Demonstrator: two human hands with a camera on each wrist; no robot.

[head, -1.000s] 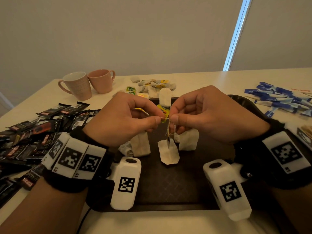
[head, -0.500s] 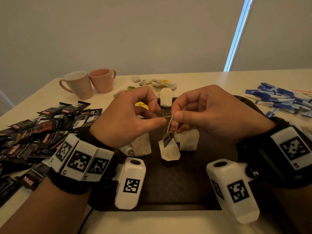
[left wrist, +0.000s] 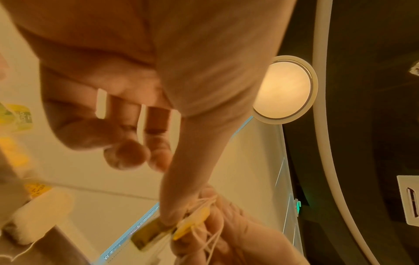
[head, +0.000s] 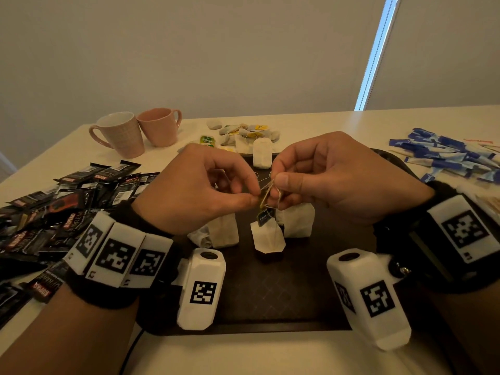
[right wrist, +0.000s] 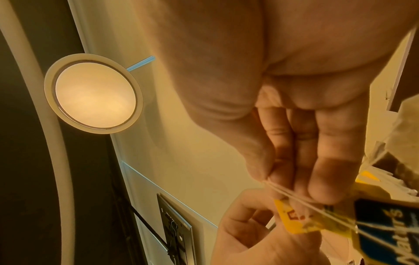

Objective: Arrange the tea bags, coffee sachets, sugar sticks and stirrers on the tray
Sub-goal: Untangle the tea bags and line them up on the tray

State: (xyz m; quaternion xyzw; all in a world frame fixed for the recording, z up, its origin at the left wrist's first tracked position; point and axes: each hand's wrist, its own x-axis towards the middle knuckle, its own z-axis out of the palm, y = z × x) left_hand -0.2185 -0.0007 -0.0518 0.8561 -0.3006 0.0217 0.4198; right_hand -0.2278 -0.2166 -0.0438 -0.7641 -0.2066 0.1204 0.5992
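- Strings of tangled tea bags, pinched between left hand and right hand, above the tray middle.
- One bag dangles below them; others stand on the tray.
- Sachets by the surface's left edge, sugar sticks by its right.

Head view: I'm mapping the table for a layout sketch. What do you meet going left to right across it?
Coffee sachets → white mug → pink mug → left hand → tangled tag strings pinched by both hands → right hand → blue sugar sticks.
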